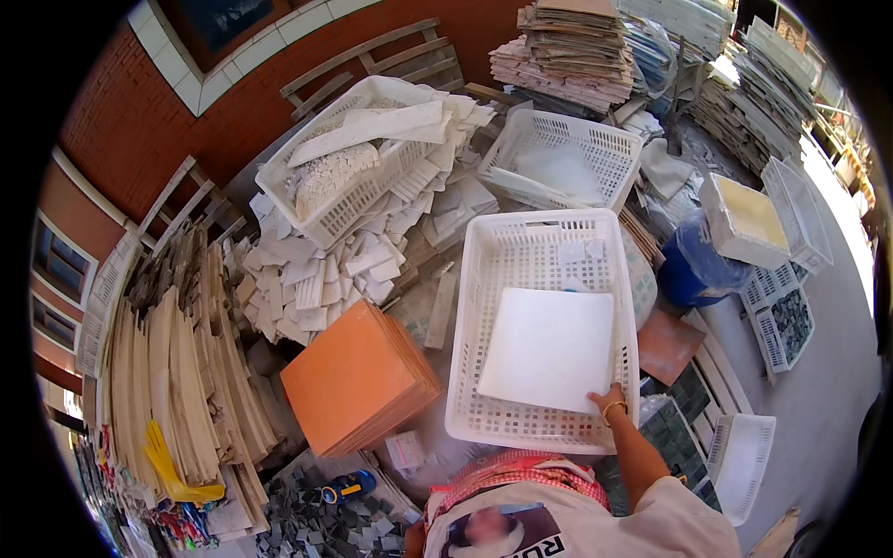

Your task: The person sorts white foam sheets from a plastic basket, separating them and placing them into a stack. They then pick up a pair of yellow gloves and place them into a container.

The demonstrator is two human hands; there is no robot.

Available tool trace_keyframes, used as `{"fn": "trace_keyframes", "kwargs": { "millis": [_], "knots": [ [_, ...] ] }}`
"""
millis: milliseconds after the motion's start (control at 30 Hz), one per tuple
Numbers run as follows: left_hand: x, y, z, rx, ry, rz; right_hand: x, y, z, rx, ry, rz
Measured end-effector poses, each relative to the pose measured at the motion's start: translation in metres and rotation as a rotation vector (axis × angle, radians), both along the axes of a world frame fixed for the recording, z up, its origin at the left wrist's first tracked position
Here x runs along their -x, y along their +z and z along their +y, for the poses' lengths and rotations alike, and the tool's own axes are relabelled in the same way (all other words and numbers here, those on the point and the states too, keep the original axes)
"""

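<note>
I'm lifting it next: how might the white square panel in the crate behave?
The white square panel is probably stiff: it looks flat, straight-edged. It might tilt if lifted only by the corner where the right hand is.

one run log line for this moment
right hand: touching corner of white sheet; left hand: not visible; white sheet: inside white crate

The crate (521,265) is plastic, the sheet (549,346) smooth.
</note>
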State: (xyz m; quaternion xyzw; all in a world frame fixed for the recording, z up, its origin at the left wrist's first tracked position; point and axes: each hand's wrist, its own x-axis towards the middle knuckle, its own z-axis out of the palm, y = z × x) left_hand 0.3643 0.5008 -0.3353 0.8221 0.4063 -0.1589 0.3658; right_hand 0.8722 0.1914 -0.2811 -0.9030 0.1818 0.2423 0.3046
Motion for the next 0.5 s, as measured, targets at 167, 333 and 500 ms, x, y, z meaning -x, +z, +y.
{"fn": "trace_keyframes", "kwargs": {
  "millis": [167,333,500],
  "knots": [
    [0.019,-0.035,0.002,0.077,0.065,-0.111,0.029,0.039,0.032,0.272,0.386,-0.325],
    [-0.051,0.051,0.002,0.009,-0.048,-0.108,0.029,0.024,0.043,0.399,0.888,-0.348],
    [-0.048,0.057,0.002,0.128,0.068,-0.166,0.023,0.019,0.054,0.488,1.036,-0.308]
  ]
}}
